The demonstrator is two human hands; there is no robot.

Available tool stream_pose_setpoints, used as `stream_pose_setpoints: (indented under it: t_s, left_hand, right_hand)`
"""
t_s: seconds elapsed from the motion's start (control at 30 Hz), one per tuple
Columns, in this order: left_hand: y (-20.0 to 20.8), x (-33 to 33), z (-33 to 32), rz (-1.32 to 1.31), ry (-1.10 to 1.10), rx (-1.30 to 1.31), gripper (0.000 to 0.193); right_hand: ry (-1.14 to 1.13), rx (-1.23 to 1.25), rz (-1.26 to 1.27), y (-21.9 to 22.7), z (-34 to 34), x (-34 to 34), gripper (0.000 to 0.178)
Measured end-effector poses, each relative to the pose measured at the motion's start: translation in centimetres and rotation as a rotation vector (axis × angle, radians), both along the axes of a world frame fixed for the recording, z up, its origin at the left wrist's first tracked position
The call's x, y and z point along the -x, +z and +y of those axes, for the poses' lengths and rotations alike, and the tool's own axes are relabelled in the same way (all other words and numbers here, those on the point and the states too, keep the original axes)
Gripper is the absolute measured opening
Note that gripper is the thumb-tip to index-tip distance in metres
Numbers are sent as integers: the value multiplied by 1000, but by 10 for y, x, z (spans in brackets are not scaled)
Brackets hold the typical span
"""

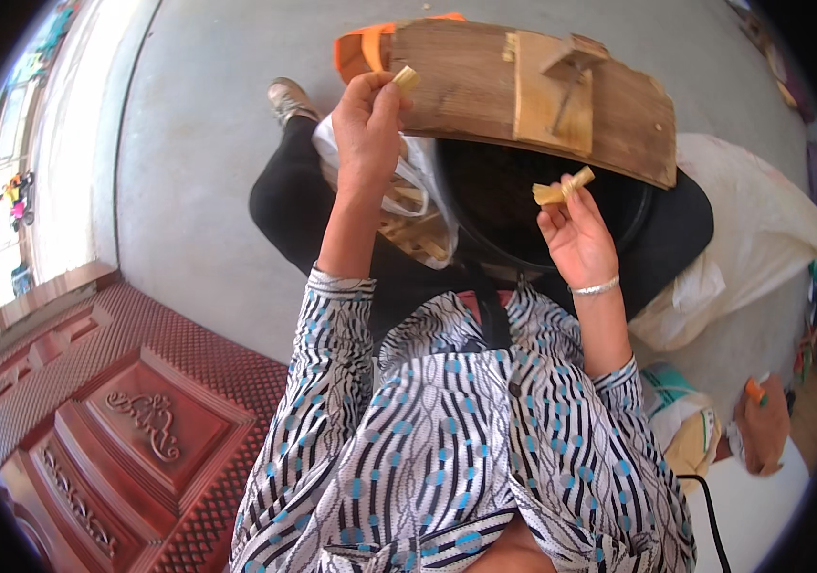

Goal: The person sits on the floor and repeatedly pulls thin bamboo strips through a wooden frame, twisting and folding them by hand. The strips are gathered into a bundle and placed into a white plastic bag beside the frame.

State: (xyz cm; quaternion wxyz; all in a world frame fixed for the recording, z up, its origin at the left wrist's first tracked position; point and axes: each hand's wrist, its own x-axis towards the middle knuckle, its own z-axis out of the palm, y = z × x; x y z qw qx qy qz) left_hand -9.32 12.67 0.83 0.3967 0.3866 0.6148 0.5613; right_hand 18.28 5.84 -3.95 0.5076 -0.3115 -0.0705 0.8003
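My left hand [368, 129] is raised at the near left end of a wooden board [461, 76], thumb and fingers pinching a small pale yellow piece [407, 78]. Over the black tub [485, 196], my right hand [580, 234] holds a longer pale yellow piece [552, 194], narrow in the middle and wider at its ends. What the pieces are made of I cannot make out. The board lies across the tub's far side. On it is a lighter wooden plate [533, 105] with a small wooden block [576, 55] and a thin metal rod [561, 105].
A white plastic bag [418, 181] holding pale pieces stands between my left leg and the tub. Something orange [356, 53] sits behind the board. A whitish sack [743, 210] lies at the right, and a carved red-brown door [151, 411] at the lower left.
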Motion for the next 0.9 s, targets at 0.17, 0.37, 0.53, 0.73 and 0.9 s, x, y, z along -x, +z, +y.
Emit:
stream_pose_setpoints:
  t_s: [0.17,0.37,0.53,0.73,0.9]
  left_hand:
    - [-9,56,49,263,190,-107,21]
    - [-82,96,98,329,217,236,28]
    - [-135,106,133,206,181,411,33]
    - [-144,110,109,488,37,183,37]
    - [-93,44,28,-2,407,-12,22]
  right_hand:
    - [-76,-22,3,-14,-2,9,12]
    - [-137,-10,-6,-7,16,24,7]
    - [-196,22,-40,3,21,34,4]
    - [-180,46,-6,-6,31,38,2]
    - [-122,66,-99,-5,35,25,14]
